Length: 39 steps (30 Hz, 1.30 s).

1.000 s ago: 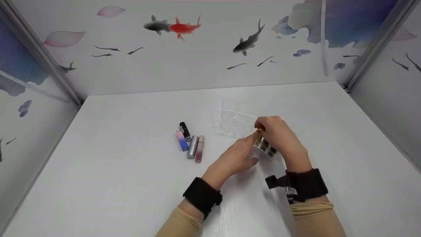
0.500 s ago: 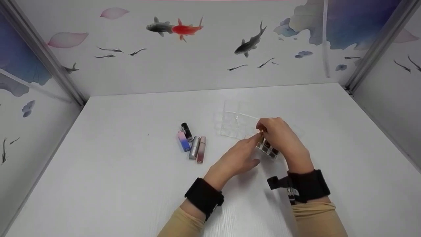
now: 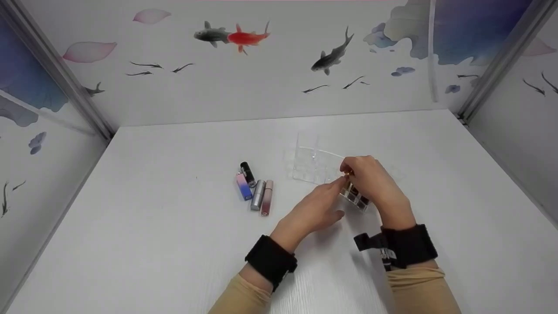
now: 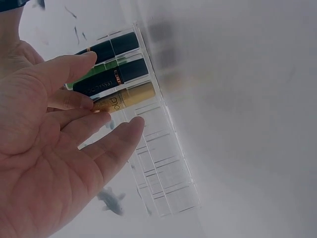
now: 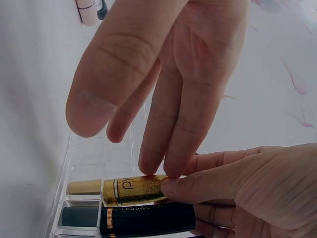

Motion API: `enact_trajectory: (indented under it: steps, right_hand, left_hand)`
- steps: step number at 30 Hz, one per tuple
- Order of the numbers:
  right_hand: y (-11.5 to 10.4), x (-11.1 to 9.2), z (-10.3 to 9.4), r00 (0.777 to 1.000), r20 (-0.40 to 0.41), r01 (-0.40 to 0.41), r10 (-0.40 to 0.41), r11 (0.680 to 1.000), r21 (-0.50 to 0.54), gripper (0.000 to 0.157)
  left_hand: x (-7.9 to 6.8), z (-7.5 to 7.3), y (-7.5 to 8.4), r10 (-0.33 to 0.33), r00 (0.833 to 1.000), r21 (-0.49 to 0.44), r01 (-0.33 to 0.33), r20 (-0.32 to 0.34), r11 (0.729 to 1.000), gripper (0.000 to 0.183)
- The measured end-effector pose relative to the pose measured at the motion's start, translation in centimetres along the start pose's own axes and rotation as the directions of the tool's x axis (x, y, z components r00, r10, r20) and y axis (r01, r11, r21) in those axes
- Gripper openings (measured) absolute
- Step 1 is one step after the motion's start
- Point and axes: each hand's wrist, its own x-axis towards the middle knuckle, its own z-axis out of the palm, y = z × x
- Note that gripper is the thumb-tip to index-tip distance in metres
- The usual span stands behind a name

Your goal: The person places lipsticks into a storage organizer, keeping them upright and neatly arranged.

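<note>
My right hand (image 3: 370,181) pinches a gold lipstick tube (image 5: 143,191), thumb on its side. The tube's lower end sits in a slot of a clear lipstick organizer (image 4: 166,168). My left hand (image 3: 311,209) reaches in from the left, its straight fingertips right at the gold tube and its thumb held apart. Beside the gold tube, a black lipstick tube (image 5: 143,219) with a copper band occupies the neighbouring slot. Another dark tube (image 4: 111,48) and something green (image 4: 99,69) show beyond it. In the head view, the hands cover part of the organizer.
Loose on the white table (image 3: 152,226), left of the hands, lie a black tube (image 3: 247,174), a pink-and-blue tube (image 3: 244,186), a silver tube (image 3: 258,195) and a pink tube (image 3: 267,198). A fish-patterned wall panel (image 3: 279,83) stands at the back.
The head view shifts slightly between the first two frames. Both hands keep nearly the same position at the gold tube, and the loose tubes stay where they were.
</note>
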Motion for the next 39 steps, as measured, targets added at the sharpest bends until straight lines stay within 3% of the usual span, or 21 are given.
enact_trajectory:
  steps: [28, 39]
  right_hand:
    - [-0.1, -0.1, 0.0, 1.000, 0.004, 0.020, -0.020, 1.000, -0.015, 0.022]
    - [-0.6, -0.2, -0.5, 1.000, 0.009, 0.029, -0.029, 1.000, -0.010, 0.025]
  left_hand:
    - [-0.1, -0.4, 0.0, 0.005, 1.000, 0.007, -0.005, 0.005, 1.000, 0.074]
    - [-1.1, -2.9, -0.9, -0.093, 0.995, -0.018, 0.092, -0.033, 0.996, 0.065]
